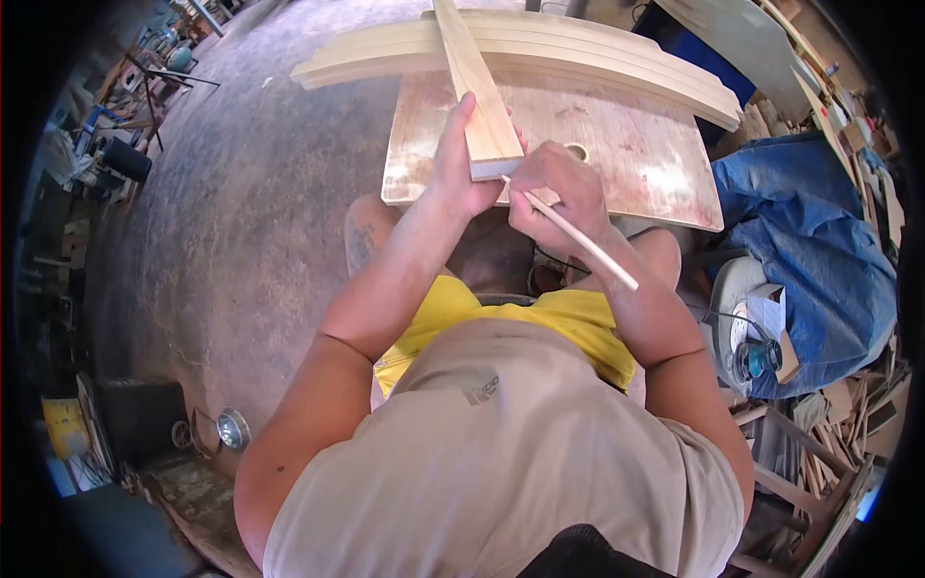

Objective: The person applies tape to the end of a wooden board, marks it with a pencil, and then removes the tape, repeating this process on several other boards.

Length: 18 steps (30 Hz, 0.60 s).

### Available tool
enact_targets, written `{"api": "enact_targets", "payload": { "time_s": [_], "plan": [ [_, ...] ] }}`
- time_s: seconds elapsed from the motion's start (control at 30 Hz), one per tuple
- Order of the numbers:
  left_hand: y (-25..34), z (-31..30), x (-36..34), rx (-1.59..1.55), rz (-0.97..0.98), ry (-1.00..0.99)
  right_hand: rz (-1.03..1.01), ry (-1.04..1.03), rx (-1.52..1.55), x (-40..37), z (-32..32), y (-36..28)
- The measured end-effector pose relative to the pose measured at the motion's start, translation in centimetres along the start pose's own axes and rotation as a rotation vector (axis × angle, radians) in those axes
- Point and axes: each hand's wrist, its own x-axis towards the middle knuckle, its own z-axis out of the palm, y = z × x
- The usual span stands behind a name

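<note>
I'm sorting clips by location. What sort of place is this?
Most likely a woodworking shop: curved wooden boards stacked on a plywood worktop, wood offcuts piled at right, a plank in the left hand.

Long curved pale wooden boards (597,43) lie across the square plywood desk's (646,164) far edge. A narrow pale wooden plank (477,96) crosses over them, a thin wooden stick (586,244) just right of its near end. A crumpled blue tarpaulin (819,241) lies right of the desk.

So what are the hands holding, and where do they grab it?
The left hand grips the wooden board by its near end. The right hand pinches the thin stick close to its front tip.
</note>
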Motion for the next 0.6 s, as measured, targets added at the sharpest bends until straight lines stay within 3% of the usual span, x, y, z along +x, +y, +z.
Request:
{"api": "enact_targets", "payload": {
  "time_s": [0.6],
  "plan": [
    [0.6, 1.0, -0.1, 0.016, 0.011, 0.032, 0.021, 0.010, -0.001, 1.0, 0.2, 0.9]
  ]
}}
